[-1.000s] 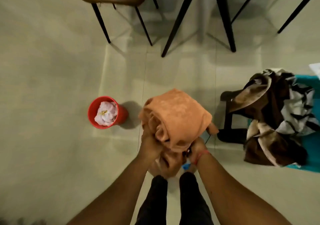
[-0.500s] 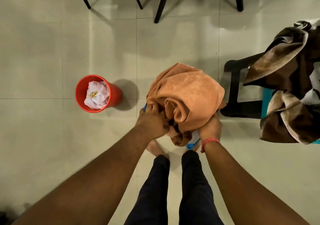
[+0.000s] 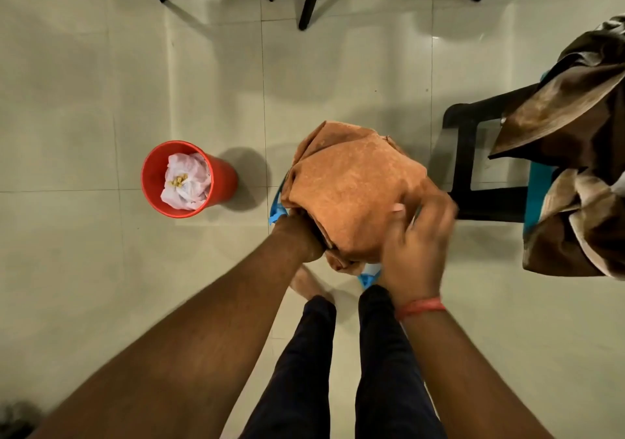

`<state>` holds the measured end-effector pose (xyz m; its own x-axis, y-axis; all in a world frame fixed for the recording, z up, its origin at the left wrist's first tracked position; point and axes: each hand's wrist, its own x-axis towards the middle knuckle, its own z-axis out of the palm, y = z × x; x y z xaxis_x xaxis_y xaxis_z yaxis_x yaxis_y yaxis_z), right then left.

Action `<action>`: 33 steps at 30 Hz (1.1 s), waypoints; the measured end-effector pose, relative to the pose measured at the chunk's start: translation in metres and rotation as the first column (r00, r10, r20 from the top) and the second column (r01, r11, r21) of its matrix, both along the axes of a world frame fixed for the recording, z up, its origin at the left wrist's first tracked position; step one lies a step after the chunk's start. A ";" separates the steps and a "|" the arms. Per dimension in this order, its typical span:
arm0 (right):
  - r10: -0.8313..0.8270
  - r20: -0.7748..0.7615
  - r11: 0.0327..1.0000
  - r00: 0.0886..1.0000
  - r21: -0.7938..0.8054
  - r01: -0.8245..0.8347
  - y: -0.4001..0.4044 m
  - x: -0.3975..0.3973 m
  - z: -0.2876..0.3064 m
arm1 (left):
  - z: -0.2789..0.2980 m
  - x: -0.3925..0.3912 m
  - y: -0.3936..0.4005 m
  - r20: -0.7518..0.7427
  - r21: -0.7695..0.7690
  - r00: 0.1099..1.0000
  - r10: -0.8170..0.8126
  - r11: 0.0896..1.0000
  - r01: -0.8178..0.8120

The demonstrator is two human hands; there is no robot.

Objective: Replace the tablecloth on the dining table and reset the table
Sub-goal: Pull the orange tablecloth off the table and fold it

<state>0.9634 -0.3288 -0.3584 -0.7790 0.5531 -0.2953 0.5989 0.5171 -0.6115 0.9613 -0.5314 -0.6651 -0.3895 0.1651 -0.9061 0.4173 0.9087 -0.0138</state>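
Centre frame: right hand [image 3: 414,235] has risen onto the bundled orange cloth [image 3: 351,191], grip spread; left hand [image 3: 301,235] grip hidden, cannot tell. Old cloth apparently being stowed.

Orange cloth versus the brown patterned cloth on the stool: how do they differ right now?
The orange cloth is plain and bundled between both hands; the brown patterned cloth mixes brown, tan and white and hangs loose over the black stool, untouched. The left hand grips the orange one, while the right hand rests on it. Both are crumpled.
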 end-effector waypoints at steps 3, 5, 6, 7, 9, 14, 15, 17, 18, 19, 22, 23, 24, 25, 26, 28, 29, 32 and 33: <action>0.461 0.241 0.848 0.854 0.164 -0.504 -0.019 0.006 -0.013 | 0.212 -0.064 0.047 0.089 0.159 0.985 -0.148 0.978 0.133; 0.551 0.412 0.775 0.726 0.070 -0.628 -0.019 -0.004 -0.043 | 0.226 -0.060 0.049 -0.015 0.188 0.998 -0.063 0.980 0.065; 0.557 0.467 0.771 0.687 0.018 -0.637 -0.014 -0.010 -0.062 | 0.229 -0.060 0.045 -0.037 0.225 0.999 -0.018 0.974 0.026; 0.548 0.517 0.783 0.658 -0.040 -0.620 -0.010 -0.016 -0.082 | 0.234 -0.059 0.040 -0.039 0.250 0.999 -0.032 0.967 0.040; 0.525 0.608 0.820 0.595 -0.174 -0.546 0.000 -0.033 -0.100 | 0.239 -0.065 0.033 -0.160 0.368 0.987 0.018 0.929 0.042; 0.618 0.540 0.728 0.571 -0.120 -0.675 0.014 -0.046 -0.108 | 0.235 -0.070 0.020 -0.460 0.496 0.787 0.412 0.854 -0.157; 0.570 0.481 0.765 0.666 -0.014 -0.644 0.017 -0.040 -0.099 | 0.231 -0.072 0.019 -0.466 0.506 0.742 0.482 0.833 -0.224; 0.388 0.263 0.883 0.883 0.168 -0.438 0.026 -0.017 -0.078 | 0.224 -0.081 0.021 -0.401 0.476 0.716 0.571 0.798 -0.370; 0.252 0.167 0.941 0.953 0.189 -0.281 0.030 -0.001 -0.069 | 0.221 -0.085 0.022 -0.352 0.433 0.733 0.582 0.796 -0.424; 0.095 0.144 0.982 0.985 0.148 -0.117 0.035 0.016 -0.063 | 0.219 -0.088 0.023 -0.315 0.394 0.755 0.575 0.803 -0.447; -0.260 0.451 0.923 0.854 -0.144 0.357 0.042 0.053 -0.080 | 0.220 -0.096 0.028 -0.255 0.361 0.771 0.583 0.798 -0.483; -0.251 0.536 0.876 0.806 -0.227 0.425 0.041 0.056 -0.088 | 0.221 -0.097 0.030 -0.255 0.364 0.774 0.579 0.799 -0.478; -0.208 0.568 0.855 0.796 -0.290 0.430 0.038 0.057 -0.095 | 0.223 -0.096 0.031 -0.266 0.369 0.781 0.565 0.808 -0.459; -0.165 0.563 0.866 0.810 -0.310 0.392 0.035 0.053 -0.098 | 0.224 -0.095 0.031 -0.282 0.374 0.787 0.549 0.818 -0.437; -0.124 0.539 0.903 0.833 -0.288 0.320 0.033 0.046 -0.097 | 0.225 -0.094 0.029 -0.305 0.390 0.783 0.543 0.821 -0.417; -0.054 0.463 0.964 0.885 -0.208 0.167 0.029 0.027 -0.097 | 0.228 -0.092 0.021 -0.348 0.442 0.738 0.578 0.796 -0.415; -0.018 0.431 0.980 0.902 -0.170 0.101 0.029 0.017 -0.096 | 0.230 -0.091 0.015 -0.367 0.469 0.702 0.610 0.773 -0.427; 0.093 0.393 0.994 0.915 -0.095 -0.060 0.033 -0.010 -0.093 | 0.234 -0.086 -0.006 -0.407 0.518 0.621 0.670 0.729 -0.448; 0.131 0.397 0.990 0.908 -0.095 -0.101 0.036 -0.016 -0.093 | 0.236 -0.083 -0.010 -0.411 0.525 0.603 0.684 0.718 -0.457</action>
<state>0.9472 -0.2932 -0.4515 -0.6438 0.4324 -0.6313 0.7399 0.5622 -0.3695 0.8781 -0.5415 -0.4289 -0.9029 -0.0316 -0.4287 -0.1730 0.9397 0.2951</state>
